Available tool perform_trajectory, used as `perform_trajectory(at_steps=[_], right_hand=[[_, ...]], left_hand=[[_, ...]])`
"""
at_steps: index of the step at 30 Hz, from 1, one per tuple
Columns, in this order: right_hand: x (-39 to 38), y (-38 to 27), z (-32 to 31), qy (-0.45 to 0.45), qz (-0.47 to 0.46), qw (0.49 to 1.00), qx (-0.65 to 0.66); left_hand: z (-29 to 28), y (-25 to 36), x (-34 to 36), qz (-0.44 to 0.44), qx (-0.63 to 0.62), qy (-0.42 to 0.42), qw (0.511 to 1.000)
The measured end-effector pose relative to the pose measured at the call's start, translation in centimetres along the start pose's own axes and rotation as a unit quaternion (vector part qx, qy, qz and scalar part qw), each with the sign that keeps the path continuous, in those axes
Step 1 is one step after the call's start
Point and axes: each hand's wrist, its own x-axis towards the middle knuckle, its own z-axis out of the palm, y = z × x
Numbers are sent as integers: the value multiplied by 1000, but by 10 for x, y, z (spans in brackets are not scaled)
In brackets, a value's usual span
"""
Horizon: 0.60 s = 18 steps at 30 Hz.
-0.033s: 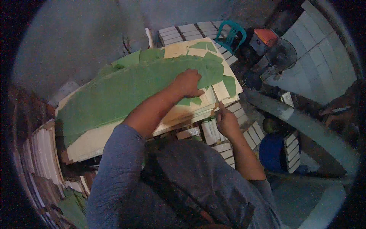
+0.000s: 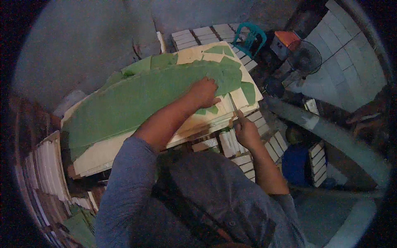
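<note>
Leaves (image 2: 153, 97), broad and green, lie spread over a pale board stack (image 2: 103, 153), and the left hand (image 2: 203, 93) presses flat on them, fingers loose and gripping nothing. At the stack's right edge the right hand (image 2: 245, 131) is clenched on a thin blade (image 2: 234, 108). Dim light hides the blade's tip; no shift shows between the two pictures.

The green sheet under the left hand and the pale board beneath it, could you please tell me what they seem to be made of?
The green sheet looks like a large leaf: matt, thin, with torn, ragged edges. The pale board looks like bare wood, flat, cream and unvarnished, though the dim light leaves that open. The left hand presses on the sheet.
</note>
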Motion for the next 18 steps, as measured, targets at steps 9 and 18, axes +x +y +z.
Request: perform_trajectory(at_steps=[9, 18], right_hand=[[63, -9, -47, 32, 95, 865, 492], [119, 22, 16, 24, 175, 839, 515]], left_hand=[[-9, 7, -1, -184, -216, 111, 952], [-70, -100, -91, -200, -661, 445, 570]])
